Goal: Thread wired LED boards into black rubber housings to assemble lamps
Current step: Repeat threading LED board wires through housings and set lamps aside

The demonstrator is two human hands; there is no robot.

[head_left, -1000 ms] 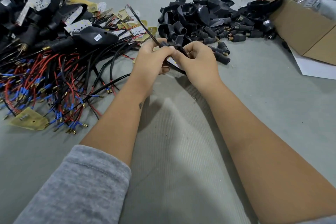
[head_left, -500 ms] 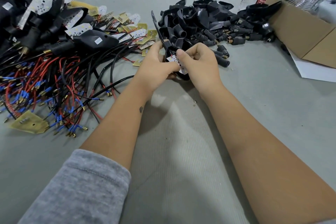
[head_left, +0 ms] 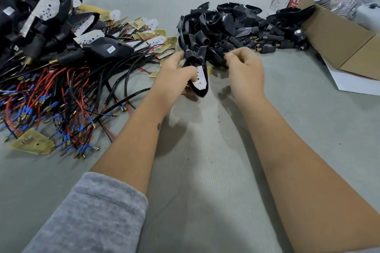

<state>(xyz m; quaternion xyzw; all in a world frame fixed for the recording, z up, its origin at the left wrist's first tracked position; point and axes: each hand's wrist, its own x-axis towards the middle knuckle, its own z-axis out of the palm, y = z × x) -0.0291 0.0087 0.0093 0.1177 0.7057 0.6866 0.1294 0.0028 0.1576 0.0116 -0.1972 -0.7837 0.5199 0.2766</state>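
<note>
The left hand (head_left: 174,76) grips a black rubber housing (head_left: 200,86) with its LED board (head_left: 200,80) seated, mid-table; the right hand (head_left: 244,72) looks empty, fingers curled. Best hold the housing steady — draw the wire through evenly.

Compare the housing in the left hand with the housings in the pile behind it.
The held housing has a white LED board seated in it and a black wire running up from it; the pile housings show neither. The left hand grips the held one above the table; the pile lies loose. Both are black rubber.
</note>
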